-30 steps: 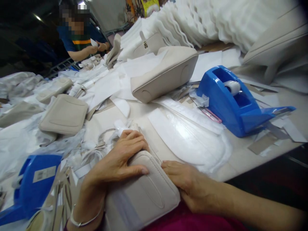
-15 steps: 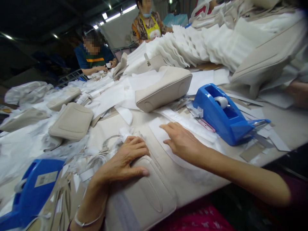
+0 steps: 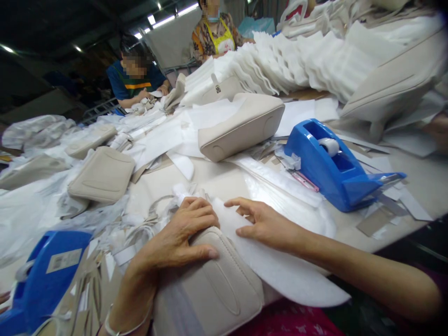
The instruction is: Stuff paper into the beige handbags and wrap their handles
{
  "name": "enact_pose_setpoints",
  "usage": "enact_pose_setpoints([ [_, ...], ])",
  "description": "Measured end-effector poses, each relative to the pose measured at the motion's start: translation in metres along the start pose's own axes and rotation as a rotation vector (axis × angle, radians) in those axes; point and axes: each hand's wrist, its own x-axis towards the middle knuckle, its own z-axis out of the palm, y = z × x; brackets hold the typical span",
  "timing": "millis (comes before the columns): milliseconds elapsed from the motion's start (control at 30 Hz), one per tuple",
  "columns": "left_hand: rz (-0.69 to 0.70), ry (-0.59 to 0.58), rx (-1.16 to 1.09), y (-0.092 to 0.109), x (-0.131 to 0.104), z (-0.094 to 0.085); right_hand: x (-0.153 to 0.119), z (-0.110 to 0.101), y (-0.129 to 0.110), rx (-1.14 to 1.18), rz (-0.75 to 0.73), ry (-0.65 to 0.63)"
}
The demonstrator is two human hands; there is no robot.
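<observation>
At the table's front edge lies a beige handbag, its stitched side and a raised oval panel facing up. My left hand is closed over the bag's far edge, thumb flat on the side and fingers curled across the top. Just right of it, my right hand holds a curved white foam sheet between thumb and bent fingers. That sheet lies alongside the bag, and its pointed end hangs past the table edge. More foam sheets are stacked behind my right hand.
A blue tape dispenser stands at right, with a pink cutter beside it. Another blue dispenser is at lower left, near cardboard strips. Another beige bag lies ahead. Two co-workers are across the table.
My right hand has drawn the white foam sheet off its stack, leftward and nearer, up against the handbag. My left hand stays on the bag.
</observation>
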Motion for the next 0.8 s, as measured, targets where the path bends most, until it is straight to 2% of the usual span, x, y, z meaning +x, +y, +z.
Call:
enact_pose_setpoints([
  [167, 0.002, 0.005, -0.003, -0.001, 0.0, 0.001, 0.009, 0.016, 0.013, 0.134, -0.002, 0.004],
  [367, 0.005, -0.006, -0.01, -0.003, 0.004, 0.004, 0.023, 0.026, 0.008, 0.125, 0.099, -0.011],
  [467, 0.008, 0.06, -0.004, -0.005, 0.006, 0.01, 0.031, 0.034, 0.009, 0.125, 0.047, 0.015],
  [533, 0.001, 0.109, 0.0, -0.005, 0.008, 0.016, 0.034, 0.034, 0.01, 0.077, 0.008, -0.014],
  [667, 0.005, 0.094, 0.04, -0.004, 0.01, 0.025, 0.017, 0.009, 0.012, -0.064, -0.098, -0.227],
  [733, 0.007, 0.075, 0.061, -0.004, 0.01, 0.026, -0.008, -0.011, 0.017, -0.168, -0.229, -0.164],
  [800, 0.009, 0.053, 0.075, -0.004, 0.01, 0.026, -0.039, -0.03, 0.029, -0.343, -0.341, -0.003],
])
